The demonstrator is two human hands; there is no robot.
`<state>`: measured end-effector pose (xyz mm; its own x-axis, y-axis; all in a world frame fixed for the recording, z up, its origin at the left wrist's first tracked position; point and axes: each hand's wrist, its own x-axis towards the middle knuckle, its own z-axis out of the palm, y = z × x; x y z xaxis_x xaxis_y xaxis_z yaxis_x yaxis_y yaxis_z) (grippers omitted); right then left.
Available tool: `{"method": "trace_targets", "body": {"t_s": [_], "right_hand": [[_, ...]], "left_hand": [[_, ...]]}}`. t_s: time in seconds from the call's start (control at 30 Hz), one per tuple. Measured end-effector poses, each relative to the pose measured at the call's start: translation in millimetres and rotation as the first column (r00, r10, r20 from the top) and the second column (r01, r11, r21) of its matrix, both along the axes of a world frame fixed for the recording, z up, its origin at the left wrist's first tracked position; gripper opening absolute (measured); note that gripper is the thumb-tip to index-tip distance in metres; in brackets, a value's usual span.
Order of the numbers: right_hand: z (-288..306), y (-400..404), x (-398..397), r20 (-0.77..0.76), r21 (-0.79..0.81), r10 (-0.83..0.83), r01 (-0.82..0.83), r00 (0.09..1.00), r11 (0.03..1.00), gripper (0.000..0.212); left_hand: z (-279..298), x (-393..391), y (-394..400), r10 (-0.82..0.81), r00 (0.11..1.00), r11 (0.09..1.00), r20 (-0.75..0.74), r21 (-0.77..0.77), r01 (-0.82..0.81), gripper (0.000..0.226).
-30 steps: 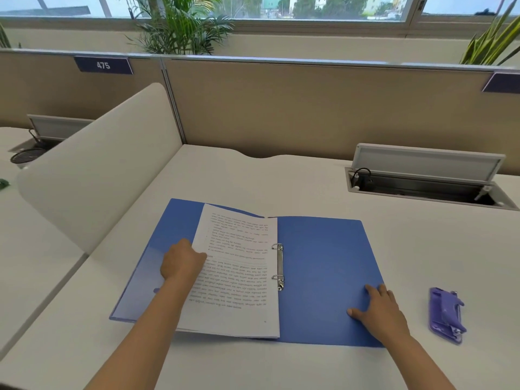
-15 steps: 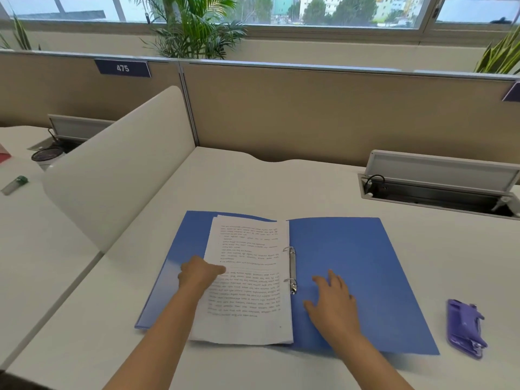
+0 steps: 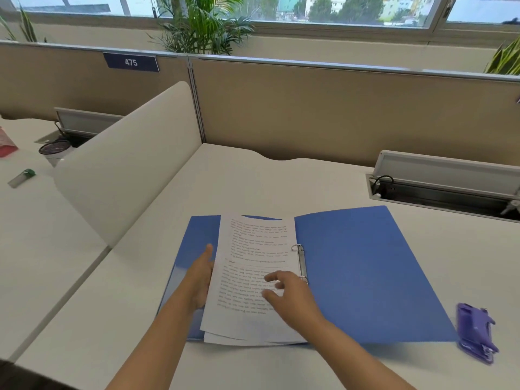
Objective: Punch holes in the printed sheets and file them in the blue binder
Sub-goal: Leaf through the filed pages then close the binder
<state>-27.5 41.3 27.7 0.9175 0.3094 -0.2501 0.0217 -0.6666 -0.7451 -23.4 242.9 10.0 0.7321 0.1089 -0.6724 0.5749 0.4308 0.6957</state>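
The blue binder (image 3: pixel 363 271) lies open on the white desk, its metal ring clip (image 3: pixel 301 261) down the middle. A stack of printed sheets (image 3: pixel 253 249) sits on the binder's left half, right edge at the rings. My left hand (image 3: pixel 201 280) lies along the left edge of the stack with straight fingers against the paper. Over the lower right part of the sheets, beside the lower ring, my right hand (image 3: pixel 289 294) hovers with loosely spread fingers. The purple hole punch (image 3: pixel 475 332) lies on the desk at the binder's right corner.
A white curved divider (image 3: pixel 123 164) stands to the left, a beige partition (image 3: pixel 337 108) behind. An open cable tray (image 3: pixel 444 190) is sunk in the desk at the back right. On the neighbouring desk are a cup (image 3: pixel 55 150) and a small green-capped item (image 3: pixel 22 177).
My right hand moved left from the binder's right cover onto the sheets near the rings. My left hand straightened and shifted to the stack's left edge. The camera view shifted.
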Motion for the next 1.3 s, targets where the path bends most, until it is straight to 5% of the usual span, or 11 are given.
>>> {"method": "trace_targets", "body": {"t_s": [0.17,0.5,0.73,1.0,1.3], "right_hand": [[3,42,2,-0.275,0.174,0.009,0.041,0.961,0.984,0.04],[7,66,5,-0.303,0.2,-0.023,0.087,0.953,0.976,0.024],[8,49,12,-0.471,0.297,-0.045,0.206,0.881,0.932,0.009],[25,-8,31,-0.274,0.174,-0.246,0.3,0.93,0.938,0.026],[50,-146,44,-0.232,0.182,-0.533,0.575,0.814,0.798,0.031]], "left_hand": [[6,-3,-5,0.012,0.993,0.968,0.116,-0.25,0.018,0.074],[15,2,-16,-0.075,0.985,0.964,0.158,-0.242,0.112,0.074],[15,1,-13,-0.07,0.982,0.938,0.176,-0.324,0.125,0.074],[12,5,-9,-0.076,0.985,0.963,0.158,-0.245,0.113,0.057],[9,12,-10,-0.072,0.985,0.98,0.156,-0.172,0.099,0.044]]}}
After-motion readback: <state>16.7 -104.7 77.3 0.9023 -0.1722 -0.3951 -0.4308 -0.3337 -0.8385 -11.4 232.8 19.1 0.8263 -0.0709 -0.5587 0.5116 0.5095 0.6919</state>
